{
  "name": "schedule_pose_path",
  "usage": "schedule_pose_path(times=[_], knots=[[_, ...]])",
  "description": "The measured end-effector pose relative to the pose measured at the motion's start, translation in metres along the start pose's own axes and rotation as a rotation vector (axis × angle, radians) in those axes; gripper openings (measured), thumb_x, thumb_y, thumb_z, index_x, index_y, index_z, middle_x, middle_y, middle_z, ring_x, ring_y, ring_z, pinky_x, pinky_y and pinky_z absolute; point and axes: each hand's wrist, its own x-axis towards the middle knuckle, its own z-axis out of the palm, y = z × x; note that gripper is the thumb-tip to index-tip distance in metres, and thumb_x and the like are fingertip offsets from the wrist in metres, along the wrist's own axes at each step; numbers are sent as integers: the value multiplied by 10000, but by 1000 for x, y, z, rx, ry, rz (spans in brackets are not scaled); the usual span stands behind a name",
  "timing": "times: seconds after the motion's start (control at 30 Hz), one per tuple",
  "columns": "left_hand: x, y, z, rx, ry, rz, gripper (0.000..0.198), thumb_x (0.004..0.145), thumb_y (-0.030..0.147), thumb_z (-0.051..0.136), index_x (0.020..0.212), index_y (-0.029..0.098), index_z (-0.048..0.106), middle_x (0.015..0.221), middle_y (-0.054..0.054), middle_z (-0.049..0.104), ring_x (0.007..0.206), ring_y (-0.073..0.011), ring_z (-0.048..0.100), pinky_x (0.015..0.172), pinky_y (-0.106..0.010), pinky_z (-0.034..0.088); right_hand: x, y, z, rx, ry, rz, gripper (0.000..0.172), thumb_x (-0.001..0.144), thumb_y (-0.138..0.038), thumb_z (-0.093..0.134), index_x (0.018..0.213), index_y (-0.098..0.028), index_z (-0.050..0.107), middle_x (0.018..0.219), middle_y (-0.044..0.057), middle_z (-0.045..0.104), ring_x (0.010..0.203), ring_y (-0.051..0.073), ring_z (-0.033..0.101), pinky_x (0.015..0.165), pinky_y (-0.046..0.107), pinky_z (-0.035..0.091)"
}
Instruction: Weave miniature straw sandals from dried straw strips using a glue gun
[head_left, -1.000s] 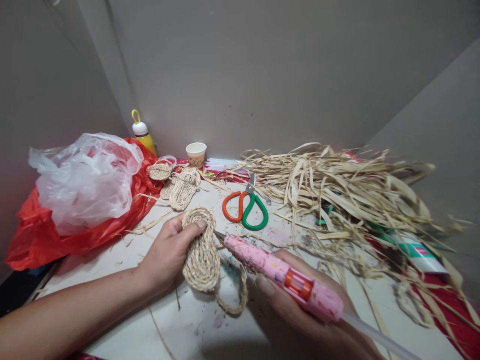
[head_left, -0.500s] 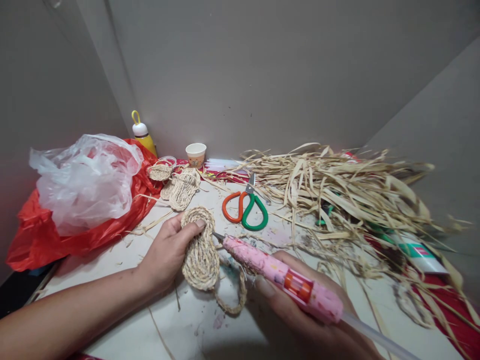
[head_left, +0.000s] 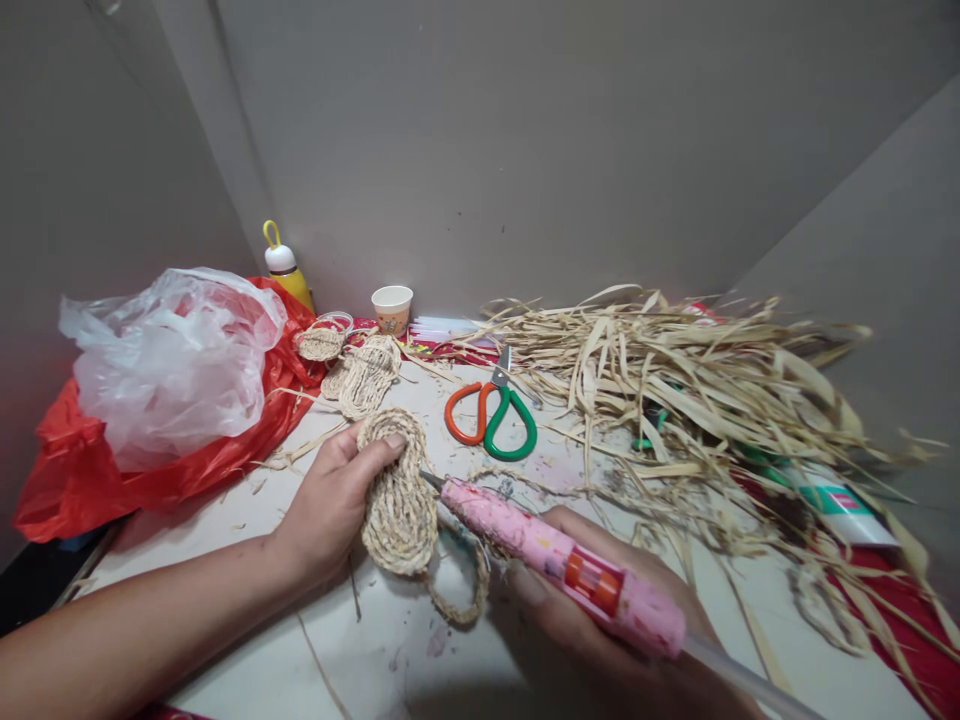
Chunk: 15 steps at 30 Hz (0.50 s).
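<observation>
My left hand (head_left: 337, 490) is closed on a small sole-shaped piece of coiled straw braid (head_left: 397, 510), thumb pressed on its upper face. From its lower end a loose tail of braid (head_left: 469, 610) curls round to the right. My right hand (head_left: 600, 610) is wrapped round a pink hot glue gun (head_left: 525, 530) with an orange-red window in its side and a clear glue stick (head_left: 750, 675) coming out of its back. The gun's dark nozzle points at the right edge of the straw piece, touching or very near it.
Orange-and-green-handled scissors (head_left: 491, 410) lie beyond my hands. Dried straw strips (head_left: 675, 370) heap up at right. At left are a clear plastic bag (head_left: 180, 360) on a red bag (head_left: 67, 470), woven straw pieces (head_left: 367, 375), a paper cup (head_left: 391, 310) and a yellow bottle (head_left: 289, 280).
The straw piece and my left hand have shifted slightly left and up. The glue gun has moved a little left with its nozzle still by the braid's edge.
</observation>
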Motion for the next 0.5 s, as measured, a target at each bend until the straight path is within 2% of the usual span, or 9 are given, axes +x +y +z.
schedule_pose_path(times=[0.3, 0.5], knots=[[0, 1, -1, 0, -57, 40, 109, 806, 251, 682, 872, 164, 676, 697, -5, 717, 538, -130, 633, 579, -233, 520, 1, 0, -1, -70, 1, -64, 314, 796, -455, 566, 583, -238, 490, 482, -34, 477, 436, 134, 447, 425, 244, 357], [1, 0, -2, -29, -49, 59, 120, 808, 244, 686, 901, 168, 688, 719, -3, 725, 560, -129, 644, 597, -230, 522, 3, 7, -1, -105, 6, -112, 265, 776, -424, 627, 585, -247, 580, 452, -30, 512, 400, 147, 480, 418, 259, 372]])
